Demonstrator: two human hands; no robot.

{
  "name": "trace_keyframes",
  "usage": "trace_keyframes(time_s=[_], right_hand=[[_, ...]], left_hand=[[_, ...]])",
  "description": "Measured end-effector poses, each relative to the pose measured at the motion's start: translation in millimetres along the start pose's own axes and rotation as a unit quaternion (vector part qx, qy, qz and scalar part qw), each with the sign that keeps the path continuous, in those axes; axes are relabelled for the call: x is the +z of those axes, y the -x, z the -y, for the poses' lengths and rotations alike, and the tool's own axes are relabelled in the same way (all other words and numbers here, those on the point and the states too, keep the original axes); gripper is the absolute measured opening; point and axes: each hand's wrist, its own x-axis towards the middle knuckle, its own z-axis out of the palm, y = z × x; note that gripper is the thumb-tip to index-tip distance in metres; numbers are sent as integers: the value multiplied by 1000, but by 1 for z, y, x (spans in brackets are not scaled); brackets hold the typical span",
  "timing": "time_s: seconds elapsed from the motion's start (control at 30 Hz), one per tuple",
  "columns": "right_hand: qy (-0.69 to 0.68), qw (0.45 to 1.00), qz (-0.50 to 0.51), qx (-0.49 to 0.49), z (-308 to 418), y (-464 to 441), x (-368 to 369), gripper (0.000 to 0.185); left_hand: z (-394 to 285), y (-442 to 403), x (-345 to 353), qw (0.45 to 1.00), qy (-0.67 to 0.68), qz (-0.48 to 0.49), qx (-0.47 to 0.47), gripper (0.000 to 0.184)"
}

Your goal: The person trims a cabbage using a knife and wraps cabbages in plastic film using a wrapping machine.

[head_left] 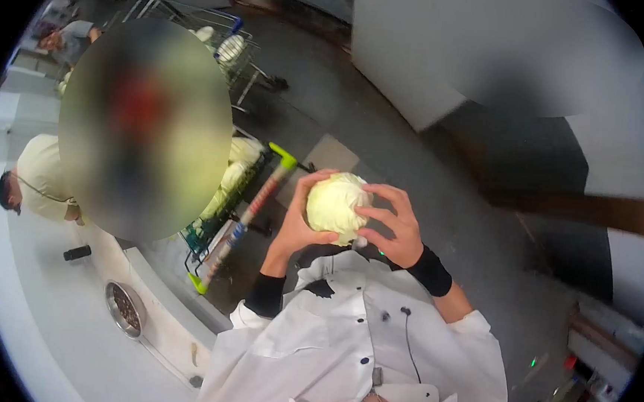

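Observation:
A pale green cabbage (pixel 336 206) is held up in front of my chest, between both hands. My left hand (pixel 298 218) is wrapped round one side of it, with the thumb along its lower edge. On the other side my right hand (pixel 395 225) has its fingertips pressed on the leaves, the fingers somewhat spread. Both wrists wear black bands. Beyond the cabbage, a cart with a green-ended handle (pixel 250 215) carries more cabbages (pixel 243 151).
A metal bowl (pixel 126 310) with small dark pieces sits on the white counter (pixel 52 317) at the lower left. Another person (pixel 40 174) bends over at the left. A metal trolley (pixel 232 49) stands at the top. A large blurred oval hides the upper left.

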Motion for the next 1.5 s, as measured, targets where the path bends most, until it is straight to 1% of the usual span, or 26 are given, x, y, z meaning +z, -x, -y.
trace_keyframes(time_s=[0.07, 0.2, 0.23, 0.3, 0.37, 0.47, 0.5, 0.53, 0.57, 0.6, 0.63, 0.67, 0.7, 0.77, 0.8, 0.83, 0.9, 0.97, 1.03, 1.17, 1.23, 1.3, 1.33, 1.43, 1.47, 1.5], right_hand=[[-8, 1000, -8, -1, -28, -36, -2, 35], [-37, 997, 33, 63, -83, -111, -3, 36], [-116, 984, 39, 130, -102, -120, 6, 42], [-265, 926, 54, 263, -149, -142, 23, 54], [-337, 880, 113, 315, -178, -173, 37, 68], [-536, 753, 117, 363, -215, -230, 67, 62], [-590, 706, 114, 375, -234, -255, 78, 61], [-558, 729, 135, 373, -254, -276, 83, 59], [-570, 709, 133, 392, -257, -309, 81, 63], [-588, 691, 155, 392, -276, -333, 78, 68], [-604, 671, 178, 390, -297, -356, 74, 73], [-593, 671, 171, 412, -309, -388, 71, 83], [-620, 640, 169, 421, -327, -416, 67, 83], [-639, 627, 122, 429, -363, -475, 71, 83], [-667, 596, 140, 425, -388, -504, 71, 84], [-645, 625, 86, 431, -407, -532, 79, 84], [-611, 671, 119, 404, -434, -603, 82, 84], [-625, 670, 175, 359, -452, -687, 96, 84], [-632, 670, 248, 300, -445, -764, 111, 85], [-547, 731, 355, 201, -432, -885, 174, 86], [-475, 766, 410, 139, -424, -931, 205, 85], [-370, 808, 453, 67, -414, -970, 235, 86], [-323, 813, 483, 37, -408, -986, 242, 87], [-264, 818, 508, -57, -424, -1047, 281, 87], [-289, 796, 528, -58, -434, -1072, 288, 89], [-257, 810, 525, -42, -445, -1095, 289, 88]], left_hand=[[8, -29, -15, 999, 5, -46, -17, 96], [28, -84, -60, 986, 56, -149, -59, 90], [35, -96, -68, 977, 83, -179, -74, 91], [35, -132, -87, 970, 103, -206, -75, 88], [33, -165, -102, 965, 89, -237, -74, 86], [22, -221, -114, 959, -85, -262, -59, 90], [26, -242, -120, 964, -107, -237, -47, 97], [28, -261, -124, 958, -159, -237, -13, 102], [27, -282, -132, 947, -213, -238, 22, 107], [24, -302, -143, 960, -153, -236, 5, 110], [20, -325, -147, 965, 33, -259, 21, 98], [13, -350, -163, 955, 70, -287, -15, 90], [7, -375, -179, 943, 108, -312, -48, 82], [17, -431, -222, 935, 101, -332, -76, 76], [22, -455, -235, 929, 103, -341, -97, 74], [22, -488, -256, 920, 151, -345, -108, 73], [21, -532, -283, 892, 250, -346, -149, 73], [8, -576, -313, 885, 295, -341, -115, 75], [-13, -610, -343, 877, 306, -369, -33, 79], [-49, -658, -399, 838, 335, -418, 108, 72], [-74, -682, -430, 810, 341, -460, 126, 69], [-57, -705, -476, 801, 331, -477, 148, 67], [-44, -713, -497, 798, 324, -484, 157, 66], [-14, -745, -573, 757, 410, -481, 166, 62], [-13, -758, -597, 751, 432, -468, 174, 62], [-25, -770, -614, 759, 428, -461, 168, 62]])
